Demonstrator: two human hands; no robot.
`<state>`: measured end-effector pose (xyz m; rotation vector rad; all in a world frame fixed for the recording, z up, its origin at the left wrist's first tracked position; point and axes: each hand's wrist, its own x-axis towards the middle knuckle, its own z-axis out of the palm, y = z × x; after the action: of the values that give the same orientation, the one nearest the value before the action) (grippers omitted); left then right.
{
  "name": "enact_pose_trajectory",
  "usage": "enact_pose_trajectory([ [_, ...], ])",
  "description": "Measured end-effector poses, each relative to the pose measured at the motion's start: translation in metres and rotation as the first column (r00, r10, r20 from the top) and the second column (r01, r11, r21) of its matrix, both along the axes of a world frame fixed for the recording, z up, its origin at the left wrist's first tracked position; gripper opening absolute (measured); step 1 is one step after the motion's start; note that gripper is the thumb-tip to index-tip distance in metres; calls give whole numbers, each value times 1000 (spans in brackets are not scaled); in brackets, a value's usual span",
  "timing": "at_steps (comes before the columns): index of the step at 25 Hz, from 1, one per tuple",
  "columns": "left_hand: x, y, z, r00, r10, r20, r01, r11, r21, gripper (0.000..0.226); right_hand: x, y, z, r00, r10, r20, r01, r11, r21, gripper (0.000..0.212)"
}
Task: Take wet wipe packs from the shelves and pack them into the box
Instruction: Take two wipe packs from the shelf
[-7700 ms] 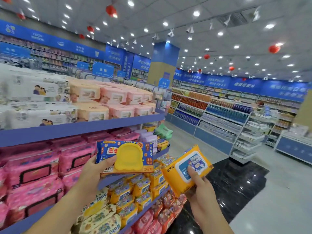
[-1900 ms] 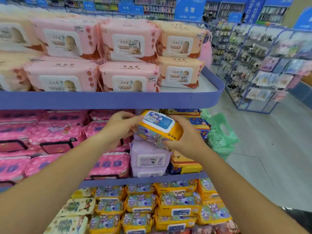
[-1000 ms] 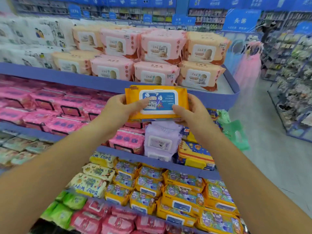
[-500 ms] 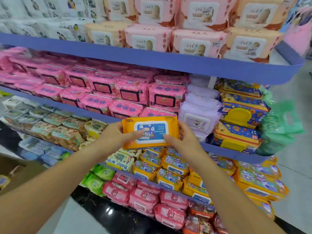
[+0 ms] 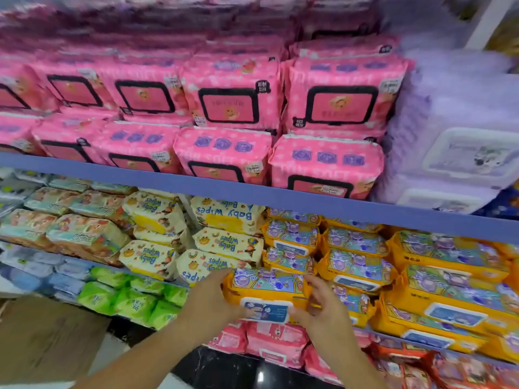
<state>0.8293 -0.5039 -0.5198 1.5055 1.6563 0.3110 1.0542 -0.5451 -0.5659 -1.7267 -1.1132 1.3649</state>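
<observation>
Gripping one orange wet wipe pack (image 5: 266,287) by its two short ends, the left hand (image 5: 213,300) and right hand (image 5: 323,307) hold it just in front of the row of matching orange packs (image 5: 356,268) on the lower shelf. Both sets of fingers are curled and clamped on the pack's ends, probably because the soft pouch sags if it is held at one end only. Its blue lid label faces the camera and tips downward. The cardboard box (image 5: 47,341) lies low on the left, well apart from the hands, so packing is not yet done. Cream "Baby Wipes" packs (image 5: 224,217) sit beside the orange row; pink packs (image 5: 230,102) fill the shelf above the blue shelf edge (image 5: 309,203).

Compared with half a second ago, the pack is lower: then it was raised before the pink and cream packs, lid face-on; the view is now closer to the shelves.
</observation>
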Motion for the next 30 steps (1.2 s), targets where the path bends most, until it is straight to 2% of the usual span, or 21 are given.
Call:
enact_pose_trajectory([
  [3,6,28,-70,998,-29,-49,30,999,18,52,-7,22,-61,999,-42,22,43,999,-19,66],
  [6,22,60,-113,999,-48,23,46,995,86,50,-7,49,-98,984,-155,85,150,987,55,71],
  [10,40,106,-148,993,-86,85,64,971,229,61,-10,80,-126,894,-291,341,212,944,252,73],
  [13,38,114,-160,980,-177,90,146,949,280,65,-18,75,-136,786,-287,548,112,937,331,77],
  [16,33,120,-157,972,-223,79,200,952,230,60,-22,73,-128,716,-253,651,54,949,310,78],
  [20,29,123,-135,949,-305,73,300,951,77,72,-17,67,-109,716,-216,664,22,958,288,69],
  [22,27,116,-119,941,-335,44,333,942,41,79,-15,61,-96,747,-204,633,24,959,281,63],
  [24,25,105,-103,937,-347,47,347,938,10,71,-18,55,-80,798,-172,577,41,972,234,61],
  [26,25,93,-86,939,-345,6,345,939,-5,55,-20,51,-66,807,-101,582,-7,984,180,64],
  [30,33,82,-87,914,-368,-167,378,925,29,88,-15,56,-61,705,27,709,-143,984,105,69],
])
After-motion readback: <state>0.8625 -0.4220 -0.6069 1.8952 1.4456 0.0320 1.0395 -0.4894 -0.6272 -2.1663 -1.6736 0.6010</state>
